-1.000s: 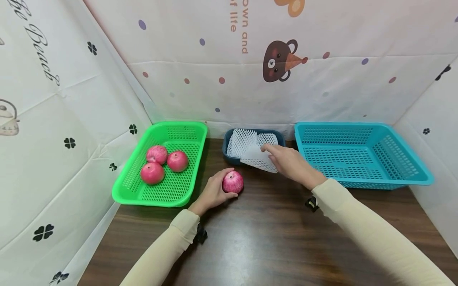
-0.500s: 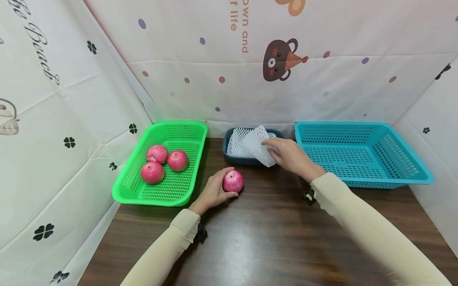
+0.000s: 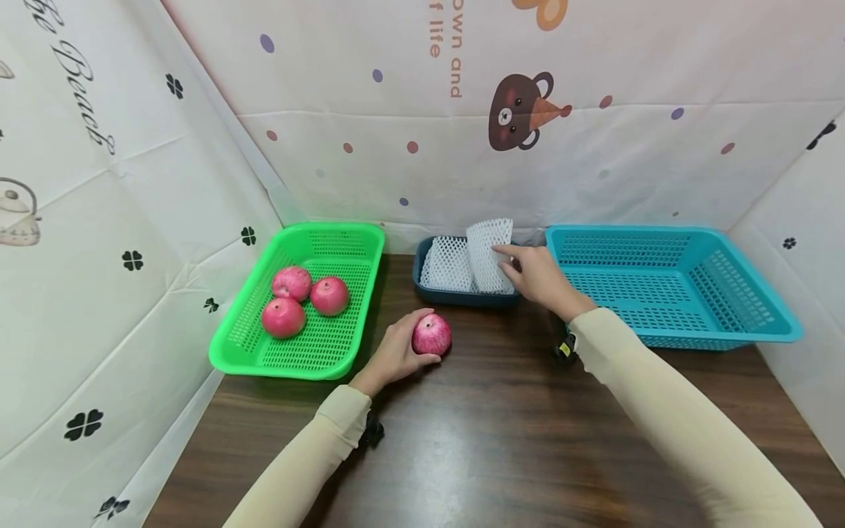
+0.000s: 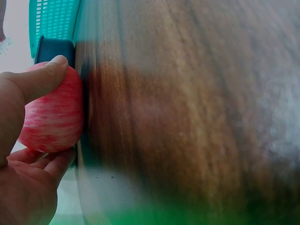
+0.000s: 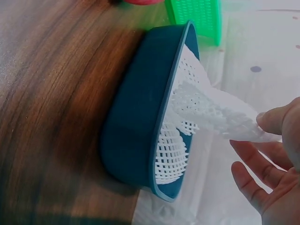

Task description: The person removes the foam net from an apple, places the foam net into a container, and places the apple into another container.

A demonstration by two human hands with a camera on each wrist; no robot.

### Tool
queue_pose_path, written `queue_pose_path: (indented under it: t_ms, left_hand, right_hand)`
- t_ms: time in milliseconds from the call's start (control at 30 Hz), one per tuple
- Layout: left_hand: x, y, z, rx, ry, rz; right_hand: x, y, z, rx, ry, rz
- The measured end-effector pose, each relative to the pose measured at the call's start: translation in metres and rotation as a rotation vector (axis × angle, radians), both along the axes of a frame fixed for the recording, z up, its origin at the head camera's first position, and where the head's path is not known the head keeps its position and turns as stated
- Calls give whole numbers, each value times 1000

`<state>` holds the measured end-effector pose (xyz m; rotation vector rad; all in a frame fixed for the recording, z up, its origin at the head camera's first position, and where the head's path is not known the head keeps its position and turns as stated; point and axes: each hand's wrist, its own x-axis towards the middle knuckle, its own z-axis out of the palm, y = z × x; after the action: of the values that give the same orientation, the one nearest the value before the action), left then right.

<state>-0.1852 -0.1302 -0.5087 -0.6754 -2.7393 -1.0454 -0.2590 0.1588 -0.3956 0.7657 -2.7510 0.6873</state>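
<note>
My left hand point(image 3: 398, 350) grips a red apple point(image 3: 432, 336) that rests on the wooden table; in the left wrist view the thumb lies over one side of the apple point(image 4: 55, 115) and the fingers curl under the other. With thumb and fingertips my right hand point(image 3: 538, 273) pinches one white foam fruit net point(image 3: 487, 253). That net stands upright at the right part of a small dark blue box point(image 3: 455, 296). More foam nets point(image 3: 447, 265) lie in the box. In the right wrist view the pinched net point(image 5: 229, 115) stretches from the box point(image 5: 136, 103) to my fingertips.
A green basket point(image 3: 284, 369) with three red apples point(image 3: 284, 317) stands at the left. On the right is a blue basket point(image 3: 660, 293). Printed cloth point(image 3: 370, 147) walls the table point(image 3: 488, 440) at the back and sides.
The foam net in my right hand has swung from lying over the box's front edge to standing up out of it. My left hand has stayed on the apple.
</note>
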Motion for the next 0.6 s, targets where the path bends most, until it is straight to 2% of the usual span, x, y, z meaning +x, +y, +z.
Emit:
queue_pose_path:
  t_ms: [100, 400, 600]
  left_hand:
    - [1, -1, 0, 5, 8, -2]
    - [0, -1, 0, 10, 29, -7]
    - [0, -1, 0, 5, 12, -4]
  right_hand:
    - [-4, -1, -3, -33, -43, -37]
    - [-14, -6, -10, -76, -78, -77]
    - [-21, -12, -13, -79, -169, -126]
